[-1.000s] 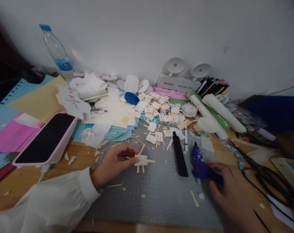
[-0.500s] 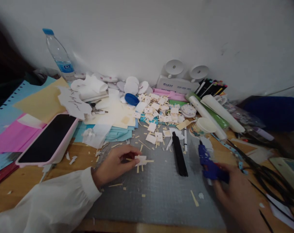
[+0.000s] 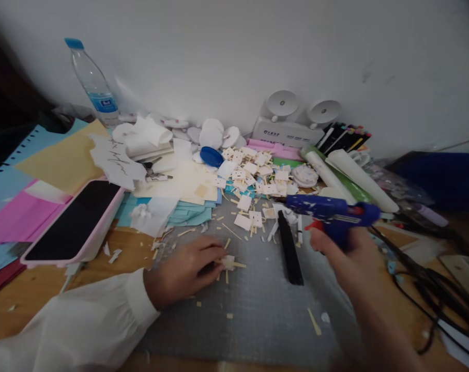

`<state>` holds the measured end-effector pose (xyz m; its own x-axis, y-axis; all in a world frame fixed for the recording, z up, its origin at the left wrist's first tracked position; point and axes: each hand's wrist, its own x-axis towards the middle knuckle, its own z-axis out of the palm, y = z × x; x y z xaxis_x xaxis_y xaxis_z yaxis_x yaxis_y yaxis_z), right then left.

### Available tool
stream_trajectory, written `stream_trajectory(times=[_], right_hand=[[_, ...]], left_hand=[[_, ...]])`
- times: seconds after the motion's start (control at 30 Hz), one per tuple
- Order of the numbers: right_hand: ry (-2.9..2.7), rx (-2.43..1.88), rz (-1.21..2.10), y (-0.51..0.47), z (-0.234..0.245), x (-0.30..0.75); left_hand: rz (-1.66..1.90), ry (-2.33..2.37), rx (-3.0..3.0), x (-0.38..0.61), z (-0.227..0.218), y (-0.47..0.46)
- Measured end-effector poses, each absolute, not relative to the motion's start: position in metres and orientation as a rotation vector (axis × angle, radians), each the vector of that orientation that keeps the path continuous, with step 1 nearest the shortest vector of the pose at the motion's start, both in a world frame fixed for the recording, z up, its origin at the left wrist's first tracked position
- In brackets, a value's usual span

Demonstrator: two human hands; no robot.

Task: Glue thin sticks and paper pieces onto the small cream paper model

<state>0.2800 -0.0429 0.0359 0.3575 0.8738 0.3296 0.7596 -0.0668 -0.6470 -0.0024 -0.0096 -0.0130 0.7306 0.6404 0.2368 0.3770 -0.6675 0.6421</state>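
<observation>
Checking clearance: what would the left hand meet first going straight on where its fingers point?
Left hand: probably the black bar on the mat, though the hand's height is unclear.

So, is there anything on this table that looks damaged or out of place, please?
The note has ragged, torn-looking edges, unlike the straight-edged yellow sheet near it. Small scraps lie scattered over the mat, looking untidy. The bottle appears tilted, but lens distortion may explain it.
</observation>
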Motion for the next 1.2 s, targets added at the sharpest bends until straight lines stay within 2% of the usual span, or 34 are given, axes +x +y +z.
stream_trajectory(times=[0.17,0.33,0.57,1.2], right_hand=[[-1.534,-1.846,0.305,-0.029,0.017,0.249],[-1.828,-1.894,0.061,-0.034,-0.008,0.253],[-2.102,-2.025,-0.067,-0.039,-0.001,0.255],[-2.181,-1.950,-0.131,-0.040,0.000,0.252]], left_hand=[[0.494,0.799,2.559,-0.003,-0.012,-0.008],[0.550,0.849,2.654,-0.001,-0.009,-0.009],[0.475,0.835,2.678,0.002,-0.011,-0.009],[0.387,0.856,2.652,0.000,-0.009,-0.011]])
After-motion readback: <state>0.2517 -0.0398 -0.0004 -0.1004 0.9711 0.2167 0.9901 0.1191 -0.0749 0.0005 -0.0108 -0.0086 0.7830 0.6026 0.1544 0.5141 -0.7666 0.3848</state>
